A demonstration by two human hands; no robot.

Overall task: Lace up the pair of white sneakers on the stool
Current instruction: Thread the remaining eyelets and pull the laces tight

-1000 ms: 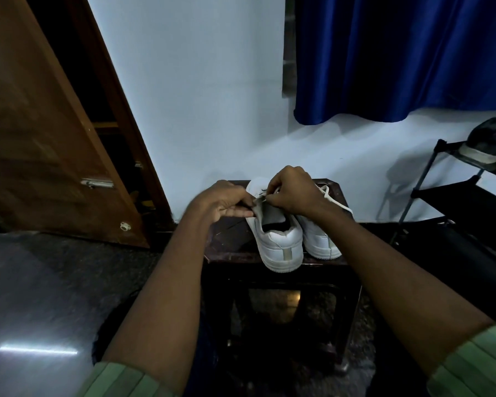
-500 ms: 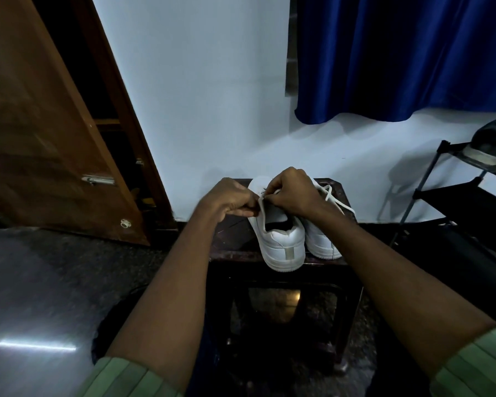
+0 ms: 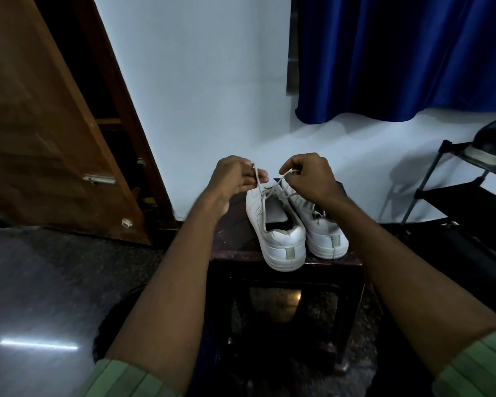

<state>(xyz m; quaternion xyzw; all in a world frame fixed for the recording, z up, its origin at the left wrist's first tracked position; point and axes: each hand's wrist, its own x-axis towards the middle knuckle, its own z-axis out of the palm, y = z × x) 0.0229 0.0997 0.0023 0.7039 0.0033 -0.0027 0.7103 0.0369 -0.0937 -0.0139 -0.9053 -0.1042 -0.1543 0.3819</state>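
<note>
While two white sneakers [image 3: 295, 224] sit on one stool [image 3: 284, 262], the left hand [image 3: 235, 179] and right hand [image 3: 309, 176] each pinch one lace end [image 3: 257, 179].

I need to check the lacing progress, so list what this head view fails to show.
- Toes and front eyelets of the left sneaker: hidden behind the left hand and right hand.
- Right sneaker lacing: covered by the right forearm.
- Lace ends: buried in the pinching fingers.
- Stool legs: lost in darkness.
- Item on the rack: cut off by the right edge.
</note>
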